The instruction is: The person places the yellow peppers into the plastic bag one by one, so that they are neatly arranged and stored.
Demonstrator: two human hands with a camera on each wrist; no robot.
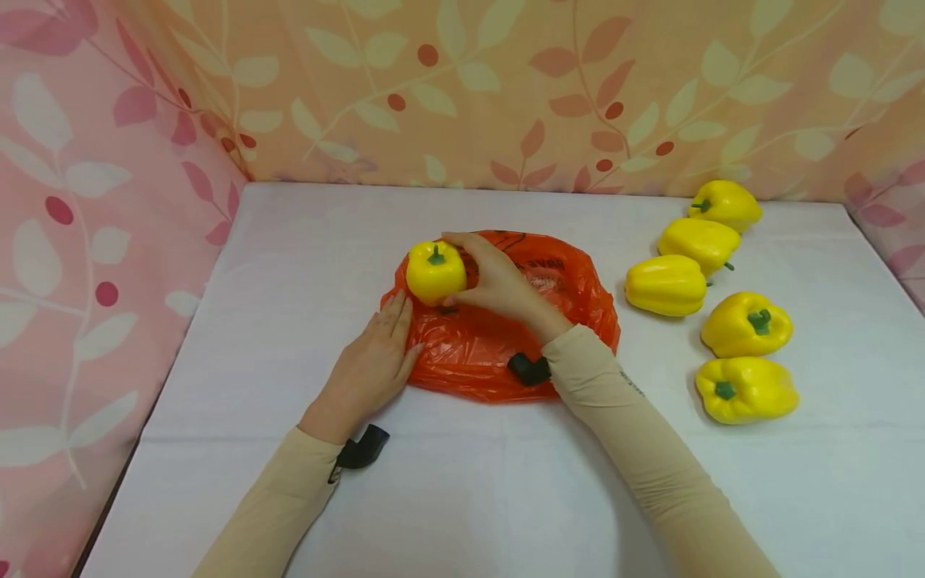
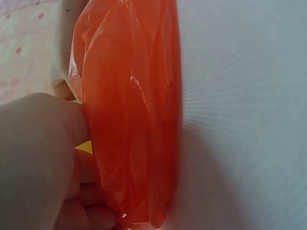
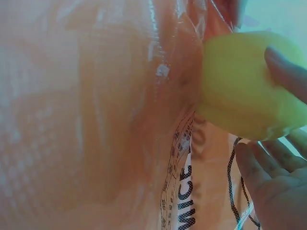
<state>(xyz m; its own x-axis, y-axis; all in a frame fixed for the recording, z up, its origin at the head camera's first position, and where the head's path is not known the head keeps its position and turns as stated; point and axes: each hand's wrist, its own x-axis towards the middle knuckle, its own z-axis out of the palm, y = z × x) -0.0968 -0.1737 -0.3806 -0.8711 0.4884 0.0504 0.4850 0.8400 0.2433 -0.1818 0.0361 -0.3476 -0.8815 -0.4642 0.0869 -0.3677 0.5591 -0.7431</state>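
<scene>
In the head view a yellow bell pepper (image 1: 436,277), green stem up, is at the left part of a red-orange plastic bag (image 1: 470,353). My right hand (image 1: 506,281) grips this pepper from the right, thumb on the near side and fingers on the far side. The right wrist view shows the same pepper (image 3: 240,81) between thumb and fingers, against the bag's printed film. My left hand (image 1: 368,365) rests with straight fingers on the bag's left edge, fingertips close below the pepper. In the left wrist view the bag (image 2: 134,120) bulges up beside the left hand (image 2: 38,163).
Several more yellow bell peppers lie to the right of the bag, among them a nearest one (image 1: 747,391) and a farthest one (image 1: 726,205). All are on a white-covered table (image 1: 462,482). A floral cloth (image 1: 470,96) hangs behind and at the sides.
</scene>
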